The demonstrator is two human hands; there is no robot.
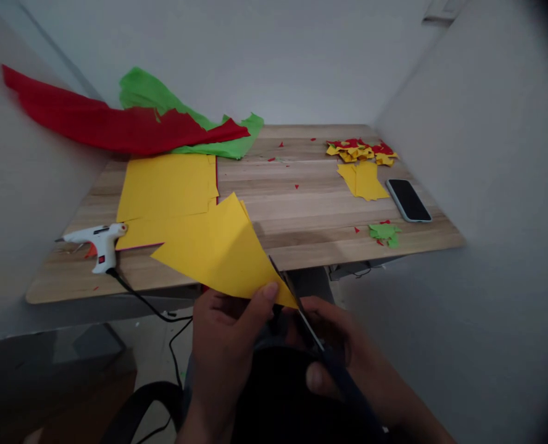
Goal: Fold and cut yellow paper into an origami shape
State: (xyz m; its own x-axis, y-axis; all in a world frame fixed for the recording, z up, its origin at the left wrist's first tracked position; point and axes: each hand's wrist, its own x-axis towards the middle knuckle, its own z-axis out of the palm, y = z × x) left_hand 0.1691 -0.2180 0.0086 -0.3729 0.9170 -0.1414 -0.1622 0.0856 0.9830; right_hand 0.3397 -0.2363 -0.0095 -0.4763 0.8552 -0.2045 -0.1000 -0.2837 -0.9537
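Observation:
My left hand [230, 336] pinches a folded yellow paper sheet [221, 250] near its lower right corner, thumb on top. The sheet is held in front of the table's near edge and partly over it. In my right hand [343, 345] is a pair of scissors [334, 364] with dark blue handles, pointing up and left. Its blades lie at the sheet's right corner, one over the paper; how far apart they are is hard to see. The right fingers are partly hidden behind the scissors and the paper.
A white glue gun [99, 240] with a black cord lies left, beside stacked yellow sheets [167, 185]. Red paper [130, 131] and green paper [241, 145] lie behind. Right are yellow pieces [364, 180], red and yellow scraps [355, 150], green scraps [385, 233] and a phone [408, 200].

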